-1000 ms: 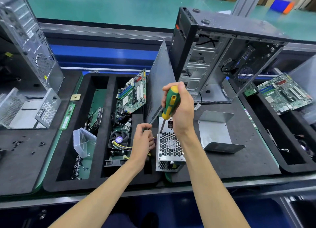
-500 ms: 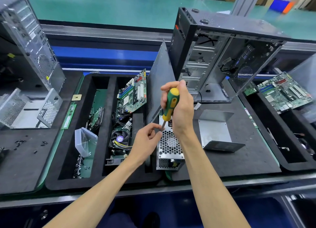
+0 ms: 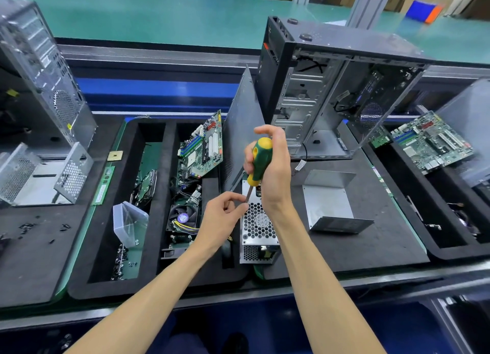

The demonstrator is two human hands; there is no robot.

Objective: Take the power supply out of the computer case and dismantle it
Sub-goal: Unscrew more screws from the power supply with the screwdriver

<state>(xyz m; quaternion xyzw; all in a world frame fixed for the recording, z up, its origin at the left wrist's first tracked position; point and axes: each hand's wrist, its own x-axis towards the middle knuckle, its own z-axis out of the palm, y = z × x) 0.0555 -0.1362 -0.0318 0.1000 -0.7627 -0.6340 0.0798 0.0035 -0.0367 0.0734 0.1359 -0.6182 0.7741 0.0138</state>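
Power supply (image 3: 258, 227) sits on the dark mat (image 3: 371, 247), near and left of the open computer case (image 3: 331, 93). Right hand (image 3: 273, 168) grips the green-yellow screwdriver (image 3: 258, 161), shaft angled down to the supply's far edge. Left hand (image 3: 221, 218) fingers pinch the shaft near its tip.

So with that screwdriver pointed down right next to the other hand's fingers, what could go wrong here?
1. The screwdriver tip sits right by the left hand's fingertips; a slip could jab them.
2. The power supply stands near the mat's front edge, held only lightly, so downward force might tip or shift it.
3. A freed screw could drop through the mesh or into the tray and be lost.
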